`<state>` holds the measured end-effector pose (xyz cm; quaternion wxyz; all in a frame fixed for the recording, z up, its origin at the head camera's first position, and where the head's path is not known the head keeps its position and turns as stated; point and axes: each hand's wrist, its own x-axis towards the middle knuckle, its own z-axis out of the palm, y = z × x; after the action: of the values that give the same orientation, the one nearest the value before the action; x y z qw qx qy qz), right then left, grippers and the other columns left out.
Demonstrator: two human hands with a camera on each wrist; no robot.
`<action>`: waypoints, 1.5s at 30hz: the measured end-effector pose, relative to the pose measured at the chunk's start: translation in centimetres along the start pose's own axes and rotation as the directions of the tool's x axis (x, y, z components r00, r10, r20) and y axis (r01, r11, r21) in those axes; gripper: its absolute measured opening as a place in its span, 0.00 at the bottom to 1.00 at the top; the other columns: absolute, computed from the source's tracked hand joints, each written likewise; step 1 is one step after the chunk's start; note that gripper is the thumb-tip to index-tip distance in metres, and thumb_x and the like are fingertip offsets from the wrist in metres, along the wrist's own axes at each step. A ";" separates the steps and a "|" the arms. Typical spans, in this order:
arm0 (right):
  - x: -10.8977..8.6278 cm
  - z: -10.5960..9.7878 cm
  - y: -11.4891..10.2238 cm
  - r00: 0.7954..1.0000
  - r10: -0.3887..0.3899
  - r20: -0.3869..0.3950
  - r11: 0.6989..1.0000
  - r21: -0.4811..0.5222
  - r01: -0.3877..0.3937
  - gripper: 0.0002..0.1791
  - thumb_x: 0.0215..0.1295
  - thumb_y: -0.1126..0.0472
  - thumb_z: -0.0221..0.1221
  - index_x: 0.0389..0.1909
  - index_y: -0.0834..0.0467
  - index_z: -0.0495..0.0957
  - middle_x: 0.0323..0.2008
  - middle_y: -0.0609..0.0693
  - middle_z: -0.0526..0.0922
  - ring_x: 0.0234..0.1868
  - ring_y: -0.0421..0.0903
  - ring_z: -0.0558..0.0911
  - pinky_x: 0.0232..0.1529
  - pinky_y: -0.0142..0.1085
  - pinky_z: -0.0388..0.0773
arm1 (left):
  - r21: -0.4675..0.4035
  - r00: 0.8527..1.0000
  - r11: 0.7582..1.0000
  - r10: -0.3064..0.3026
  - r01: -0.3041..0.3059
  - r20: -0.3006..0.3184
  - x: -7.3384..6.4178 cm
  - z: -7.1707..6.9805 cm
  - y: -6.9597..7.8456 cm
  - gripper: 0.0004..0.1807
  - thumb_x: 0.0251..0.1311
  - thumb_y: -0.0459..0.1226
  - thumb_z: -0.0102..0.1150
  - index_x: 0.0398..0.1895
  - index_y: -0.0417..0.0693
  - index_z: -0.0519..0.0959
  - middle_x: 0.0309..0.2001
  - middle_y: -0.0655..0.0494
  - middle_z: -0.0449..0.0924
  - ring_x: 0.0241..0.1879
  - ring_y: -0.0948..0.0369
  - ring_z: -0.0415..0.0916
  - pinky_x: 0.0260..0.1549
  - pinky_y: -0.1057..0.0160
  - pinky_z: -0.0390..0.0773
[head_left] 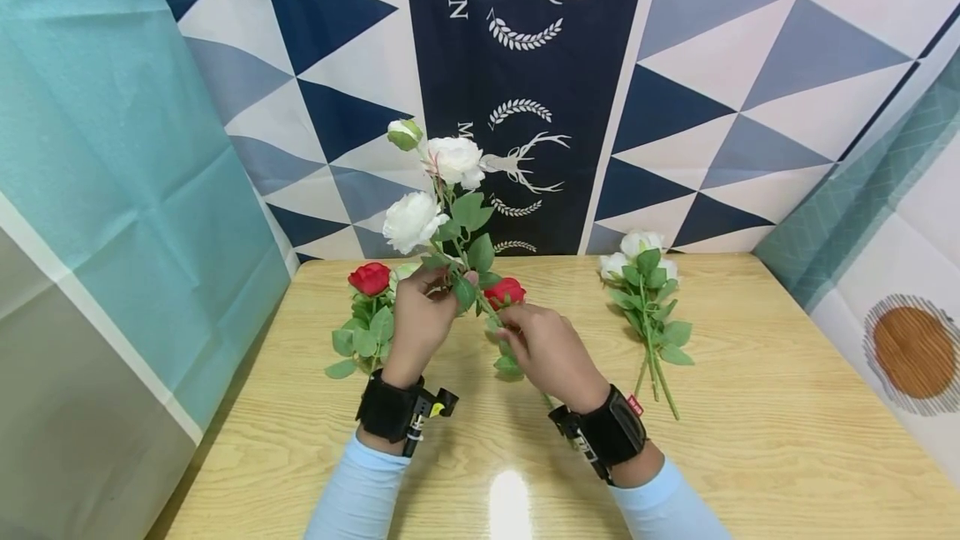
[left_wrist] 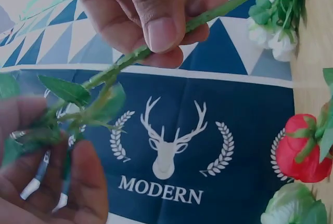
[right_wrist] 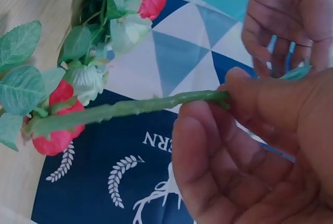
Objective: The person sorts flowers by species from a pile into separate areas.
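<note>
A white flower stem [head_left: 413, 221] with two full blooms, a green-white bud and leaves is held up over the table, tilted with its blooms up and to the left. My left hand [head_left: 422, 319] holds it among the leaves below the blooms. Lower down, my right hand [head_left: 555, 357] pinches the bare green stem between thumb and fingers. The right wrist view shows the stem's lower length [right_wrist: 130, 108] sticking out past the fingertips. Behind the hands, a red flower [head_left: 506, 291] lies on the table, partly hidden by the stem.
Another red flower [head_left: 370, 278] lies with leaves and a pale green-white bloom [head_left: 403, 272] at the table's back left. Several white flowers [head_left: 642, 243] on leafy stems lie at the right. A patterned cloth [head_left: 525, 65] hangs behind the wooden table [head_left: 757, 407].
</note>
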<state>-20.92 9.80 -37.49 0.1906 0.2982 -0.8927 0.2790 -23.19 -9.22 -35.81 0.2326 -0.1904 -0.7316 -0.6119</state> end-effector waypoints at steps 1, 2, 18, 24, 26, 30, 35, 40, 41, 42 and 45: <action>0.0 -0.1 0.0 1.000 0.004 0.003 1.000 -0.012 -0.004 0.03 0.66 0.63 0.63 0.32 0.56 0.82 0.26 0.43 0.78 0.22 0.36 0.71 0.24 0.31 0.69 | 0.004 1.000 1.000 -0.020 0.020 0.002 0.0 0.1 -0.1 0.10 0.60 0.40 0.67 0.33 0.41 0.83 0.35 0.49 0.80 0.31 0.59 0.78 0.27 0.61 0.79; 0.0 -0.1 0.0 1.000 0.008 0.007 1.000 -0.026 -0.008 0.03 0.66 0.63 0.63 0.31 0.55 0.82 0.25 0.44 0.78 0.22 0.36 0.71 0.25 0.31 0.69 | 0.014 0.999 0.999 -0.044 0.044 0.005 0.0 0.1 -0.4 0.10 0.60 0.41 0.67 0.34 0.42 0.84 0.38 0.50 0.81 0.32 0.59 0.79 0.28 0.60 0.80; -0.8 -4.0 3.8 0.988 0.150 0.028 0.979 -0.147 -0.145 0.15 0.66 0.66 0.62 0.19 0.53 0.74 0.14 0.45 0.69 0.16 0.40 0.64 0.22 0.34 0.63 | 0.232 0.965 0.942 -0.257 0.241 0.042 0.2 -4.5 -0.9 0.19 0.61 0.47 0.66 0.53 0.50 0.82 0.58 0.55 0.75 0.46 0.55 0.76 0.33 0.58 0.78; -1.9 -5.9 7.1 0.969 0.244 0.025 0.955 -0.183 -0.235 0.11 0.64 0.67 0.63 0.22 0.55 0.81 0.21 0.48 0.79 0.19 0.43 0.72 0.23 0.37 0.68 | 0.232 0.958 0.930 -0.287 0.283 -0.020 0.4 -6.5 -1.2 0.17 0.62 0.45 0.65 0.50 0.47 0.83 0.51 0.52 0.77 0.40 0.55 0.77 0.32 0.59 0.76; -2.4 -6.5 8.0 0.956 0.289 0.043 0.942 -0.189 -0.276 0.12 0.65 0.66 0.62 0.21 0.55 0.80 0.20 0.48 0.77 0.19 0.43 0.70 0.22 0.37 0.66 | 0.223 0.957 0.931 -0.290 0.288 -0.025 0.4 -6.9 -1.3 0.16 0.63 0.44 0.64 0.50 0.46 0.83 0.50 0.51 0.77 0.37 0.54 0.78 0.31 0.60 0.75; -3.2 -7.6 9.8 0.922 0.377 0.087 0.913 -0.202 -0.354 0.17 0.65 0.65 0.61 0.16 0.54 0.74 0.15 0.47 0.67 0.18 0.44 0.66 0.20 0.36 0.60 | 0.215 0.953 0.930 -0.302 0.300 -0.025 0.3 -7.2 -0.6 0.16 0.66 0.39 0.62 0.52 0.41 0.81 0.50 0.46 0.76 0.33 0.50 0.76 0.26 0.63 0.72; -4.3 -8.1 12.2 0.866 0.479 0.146 0.870 -0.211 -0.446 0.21 0.64 0.63 0.62 0.12 0.53 0.69 0.14 0.45 0.63 0.18 0.44 0.64 0.19 0.35 0.57 | 0.227 0.946 0.920 -0.322 0.319 -0.027 0.1 -7.0 1.6 0.16 0.67 0.36 0.60 0.54 0.36 0.79 0.51 0.43 0.76 0.32 0.55 0.75 0.27 0.65 0.71; -5.1 -7.9 13.9 0.829 0.532 0.175 0.842 -0.215 -0.495 0.23 0.65 0.62 0.62 0.11 0.51 0.66 0.12 0.43 0.58 0.17 0.42 0.60 0.18 0.34 0.55 | 0.215 0.943 0.919 -0.331 0.330 -0.032 0.2 -7.0 1.8 0.16 0.67 0.37 0.60 0.53 0.36 0.79 0.49 0.43 0.77 0.32 0.53 0.75 0.26 0.65 0.71; -5.3 -7.9 14.1 0.825 0.537 0.176 0.839 -0.219 -0.499 0.24 0.65 0.62 0.62 0.10 0.51 0.65 0.12 0.43 0.57 0.16 0.42 0.59 0.17 0.34 0.55 | 0.212 0.942 0.918 -0.335 0.334 -0.033 0.2 -7.0 1.8 0.16 0.66 0.36 0.60 0.53 0.35 0.79 0.48 0.43 0.77 0.32 0.51 0.75 0.25 0.66 0.70; -5.4 -7.9 14.3 0.821 0.542 0.179 0.835 -0.219 -0.504 0.26 0.65 0.62 0.62 0.10 0.50 0.61 0.12 0.42 0.53 0.16 0.41 0.56 0.17 0.33 0.53 | 0.213 0.940 0.917 -0.338 0.337 -0.033 0.2 -6.9 2.4 0.16 0.66 0.35 0.60 0.53 0.34 0.79 0.47 0.42 0.77 0.32 0.50 0.75 0.24 0.67 0.69; -5.6 -7.9 14.8 0.803 0.565 0.188 0.821 -0.223 -0.525 0.28 0.66 0.62 0.61 0.09 0.49 0.60 0.12 0.42 0.52 0.16 0.41 0.56 0.17 0.33 0.53 | 0.226 0.939 0.913 -0.342 0.341 -0.034 0.2 -6.8 2.4 0.16 0.66 0.35 0.60 0.53 0.33 0.79 0.44 0.41 0.78 0.30 0.49 0.75 0.22 0.69 0.67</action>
<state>-24.81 26.87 -39.89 0.0132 0.0441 -0.9766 0.2103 -21.31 -15.51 -32.76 0.1403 -0.0335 -0.8197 -0.5543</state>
